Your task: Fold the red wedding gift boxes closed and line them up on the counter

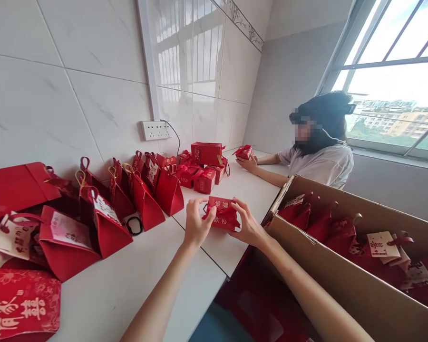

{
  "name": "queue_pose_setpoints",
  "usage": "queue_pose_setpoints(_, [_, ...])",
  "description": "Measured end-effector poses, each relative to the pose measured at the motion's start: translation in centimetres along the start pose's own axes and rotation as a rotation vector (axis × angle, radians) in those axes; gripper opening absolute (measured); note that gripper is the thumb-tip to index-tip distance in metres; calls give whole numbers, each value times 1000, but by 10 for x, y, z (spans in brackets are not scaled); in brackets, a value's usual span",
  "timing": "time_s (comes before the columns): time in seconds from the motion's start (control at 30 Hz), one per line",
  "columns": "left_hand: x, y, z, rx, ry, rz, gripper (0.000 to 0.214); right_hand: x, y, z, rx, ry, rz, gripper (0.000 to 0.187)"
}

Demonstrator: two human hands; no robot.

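Between my two hands is a small red gift box (225, 219) with pale printed characters and a red ribbon across its middle. My left hand (199, 218) grips its left side, thumb on the front. On the right side, the fingers of my right hand (248, 221) close around the edge. The box is at the white table (231, 249); whether it rests on the surface I cannot tell. Just beyond it sits a cluster of red ribboned boxes (204, 181), with a longer red box (206, 153) lying on top.
Red triangular gift bags (142, 199) with loop handles line the table's left side. A black loop (134, 225) lies among them. At right, an open cardboard carton (306, 251) holds more red bags. Across the table, another person (317, 156) holds a red box (244, 152).
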State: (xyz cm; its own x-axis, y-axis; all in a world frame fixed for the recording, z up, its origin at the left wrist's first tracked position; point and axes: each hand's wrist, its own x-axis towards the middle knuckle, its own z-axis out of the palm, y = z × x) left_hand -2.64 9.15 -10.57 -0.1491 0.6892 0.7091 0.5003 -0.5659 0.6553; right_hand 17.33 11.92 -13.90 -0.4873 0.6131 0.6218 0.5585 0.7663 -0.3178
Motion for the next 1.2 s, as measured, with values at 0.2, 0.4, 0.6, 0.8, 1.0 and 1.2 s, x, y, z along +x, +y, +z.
queue_pose_setpoints(0.2, [-9,-17,7,-69,-132,-99,23,-6,-18,3,288,86,98,73])
queue_pose_setpoints(0.4, [-9,-20,8,-124,-165,-183,33,10,-42,8,587,405,755,48])
queue_pose_setpoints(0.6, [-11,-19,6,-135,-188,-249,39,26,-43,8,514,410,800,44])
queue_pose_setpoints(0.8, [-10,-15,4,-128,-196,-285,49,23,-44,7,604,403,750,44])
queue_pose_setpoints(1.0, [-10,-10,6,-126,-210,-380,50,15,-36,8,892,363,805,50])
queue_pose_setpoints(1.2, [-10,-5,5,-128,-236,-429,50,10,-34,11,1034,413,837,48])
